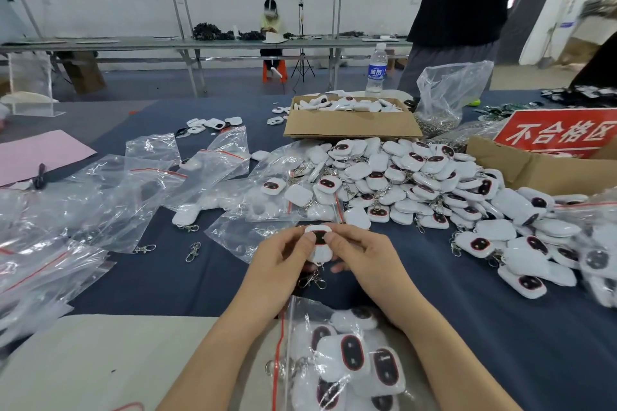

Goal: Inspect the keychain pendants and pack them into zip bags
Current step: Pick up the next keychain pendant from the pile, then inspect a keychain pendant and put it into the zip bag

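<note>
Head view, single frame. One pendant (pixel 319 237), white with a dark oval face rimmed in red, is held face-up between both hands above the blue cloth (pixel 173 284), front centre. The left hand (pixel 283 259) pinches its left edge, thumb on top, fingers curled underneath. The right hand (pixel 362 259) pinches the right edge the same way. A metal clasp (pixel 312 281) dangles from the pendant's near end, below the hands; whether it touches the cloth cannot be told.

Between the forearms, nearest the camera, lies a zip bag (pixel 347 364) with a red seal strip, holding several pendants. Beyond the hands and to the right, a loose pile of pendants (pixel 417 183) spreads over the cloth. Behind the pile: a cardboard box (pixel 350 127) holding more of them. Left of centre: clear zip bags (pixel 133 183), crumpled and overlapping, a few with pendants inside. A loose clasp (pixel 193 252) lies on bare cloth near them. Far right: a second cardboard box (pixel 534 170) carrying a red sign (pixel 557 133) with white characters. A water bottle (pixel 376 68) stands behind the first box, beside a clear bag (pixel 450 90) of metal rings.
</note>
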### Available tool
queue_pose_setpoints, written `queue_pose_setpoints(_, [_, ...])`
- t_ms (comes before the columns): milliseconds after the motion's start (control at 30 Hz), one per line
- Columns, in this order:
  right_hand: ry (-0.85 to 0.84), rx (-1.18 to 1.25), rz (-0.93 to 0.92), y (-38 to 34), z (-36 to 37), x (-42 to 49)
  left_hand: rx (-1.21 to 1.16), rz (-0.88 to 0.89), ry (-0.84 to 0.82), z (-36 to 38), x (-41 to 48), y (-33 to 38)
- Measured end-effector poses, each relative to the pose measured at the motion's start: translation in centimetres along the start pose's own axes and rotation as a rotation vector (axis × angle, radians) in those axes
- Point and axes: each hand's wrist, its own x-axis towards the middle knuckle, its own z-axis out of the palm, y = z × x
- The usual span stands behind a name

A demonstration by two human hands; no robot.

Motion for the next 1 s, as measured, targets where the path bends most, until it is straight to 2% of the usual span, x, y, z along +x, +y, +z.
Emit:
queue_pose_setpoints(433, [0.006, -0.004, -0.009, -0.17, 0.08, -0.24, 0.059, 0.036, -0.001, 0.06, -0.13, 0.10])
queue_pose_setpoints(667, [0.085, -0.067, 0.003, 0.15, 0.43, -0.04, 0.071, 0.060, -0.060, 0.18, -0.22, 0.27])
queue_pose_setpoints(1000, [0.005, 0.012, -0.033, 0.03, 0.10, -0.22, 0.085, 0.073, -0.076, 0.08, -0.22, -0.01])
